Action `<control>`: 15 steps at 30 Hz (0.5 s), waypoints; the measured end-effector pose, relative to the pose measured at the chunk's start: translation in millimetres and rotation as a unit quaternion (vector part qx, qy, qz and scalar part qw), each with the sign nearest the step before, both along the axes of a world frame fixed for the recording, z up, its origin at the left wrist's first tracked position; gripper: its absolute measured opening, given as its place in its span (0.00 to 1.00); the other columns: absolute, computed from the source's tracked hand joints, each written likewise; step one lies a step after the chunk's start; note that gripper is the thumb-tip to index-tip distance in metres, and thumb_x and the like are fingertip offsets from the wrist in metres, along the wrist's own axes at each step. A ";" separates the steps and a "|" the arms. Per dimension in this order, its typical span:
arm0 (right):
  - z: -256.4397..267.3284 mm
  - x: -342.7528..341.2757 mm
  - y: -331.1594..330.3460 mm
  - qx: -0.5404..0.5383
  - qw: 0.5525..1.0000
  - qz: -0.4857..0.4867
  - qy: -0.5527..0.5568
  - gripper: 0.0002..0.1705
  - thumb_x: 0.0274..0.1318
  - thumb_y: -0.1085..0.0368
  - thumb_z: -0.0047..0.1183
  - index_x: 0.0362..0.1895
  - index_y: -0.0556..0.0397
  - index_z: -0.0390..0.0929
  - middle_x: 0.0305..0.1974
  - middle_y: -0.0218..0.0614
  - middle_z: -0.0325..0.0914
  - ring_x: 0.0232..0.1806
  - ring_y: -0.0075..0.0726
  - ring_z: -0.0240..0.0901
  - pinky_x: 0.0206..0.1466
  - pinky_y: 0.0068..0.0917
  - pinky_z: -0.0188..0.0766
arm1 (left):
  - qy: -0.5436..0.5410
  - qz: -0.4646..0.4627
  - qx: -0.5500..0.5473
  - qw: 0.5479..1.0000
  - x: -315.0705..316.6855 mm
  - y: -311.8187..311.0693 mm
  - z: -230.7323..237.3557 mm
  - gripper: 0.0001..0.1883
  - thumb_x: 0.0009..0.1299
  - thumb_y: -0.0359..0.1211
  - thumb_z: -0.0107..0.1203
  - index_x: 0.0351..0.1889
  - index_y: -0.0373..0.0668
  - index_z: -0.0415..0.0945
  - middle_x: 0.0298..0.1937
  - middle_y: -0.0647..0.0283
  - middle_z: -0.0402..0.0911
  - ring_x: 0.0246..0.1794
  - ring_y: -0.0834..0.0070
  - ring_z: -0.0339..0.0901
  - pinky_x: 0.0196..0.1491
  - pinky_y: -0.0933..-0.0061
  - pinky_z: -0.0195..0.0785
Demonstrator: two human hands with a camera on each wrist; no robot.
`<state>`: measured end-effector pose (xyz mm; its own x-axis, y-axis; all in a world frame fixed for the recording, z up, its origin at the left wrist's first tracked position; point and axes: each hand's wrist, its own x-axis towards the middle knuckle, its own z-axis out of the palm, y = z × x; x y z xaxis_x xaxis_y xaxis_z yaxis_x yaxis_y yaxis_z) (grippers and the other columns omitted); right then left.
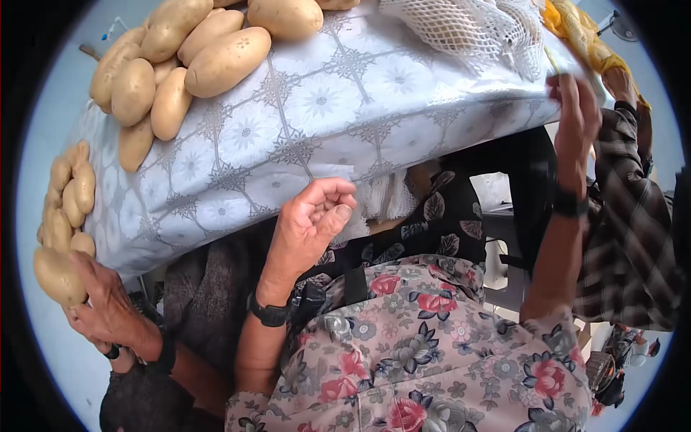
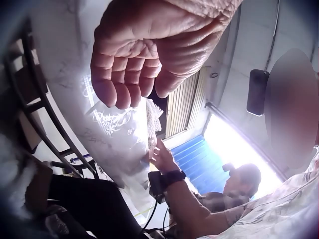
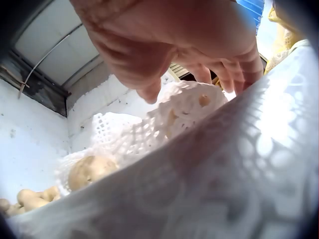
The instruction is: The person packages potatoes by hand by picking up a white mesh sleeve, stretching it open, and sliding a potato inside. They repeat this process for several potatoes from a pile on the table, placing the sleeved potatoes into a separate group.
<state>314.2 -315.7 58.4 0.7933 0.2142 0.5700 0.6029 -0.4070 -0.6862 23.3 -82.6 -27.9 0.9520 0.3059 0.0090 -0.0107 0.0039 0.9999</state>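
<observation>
My left hand (image 1: 308, 229) hovers in front of the table's near edge, its fingers loosely curled and nothing in them; the left wrist view shows the same empty hand (image 2: 149, 55) palm-side. At the table's right end is my right hand (image 1: 578, 119), slightly blurred, beside the white foam nets (image 1: 468, 32). In the right wrist view that hand (image 3: 184, 45) hangs over the netting (image 3: 144, 132) with its fingers spread and bent a little, gripping nothing visible. A potato (image 3: 89, 172) shows by the netting there.
Potatoes (image 1: 229, 63) are piled on the patterned tablecloth (image 1: 288, 137) at the back left. Another person's hands (image 1: 108, 302) hold a potato (image 1: 59, 277) at the far left. At the right, another person's hand (image 1: 619, 83) touches yellow netting (image 1: 583, 32).
</observation>
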 end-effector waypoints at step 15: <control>-242.7 -78.6 68.3 -0.562 0.677 0.385 0.279 0.33 0.54 0.46 0.48 0.62 0.48 0.65 0.44 0.52 0.78 0.49 0.54 0.74 0.55 0.41 0.69 | 0.062 -0.109 0.151 0.981 31.9 -27.0 -9.4 0.15 0.66 0.36 0.54 0.46 0.38 0.74 0.34 0.63 0.80 0.33 0.79 0.76 0.38 0.78 0.70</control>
<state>235.7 -247.5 -184.3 0.2235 0.7366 -0.6383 0.7086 -0.5725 -0.4125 55.3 -109.5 -37.4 0.9940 0.0961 -0.0514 0.0785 -0.3039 0.9495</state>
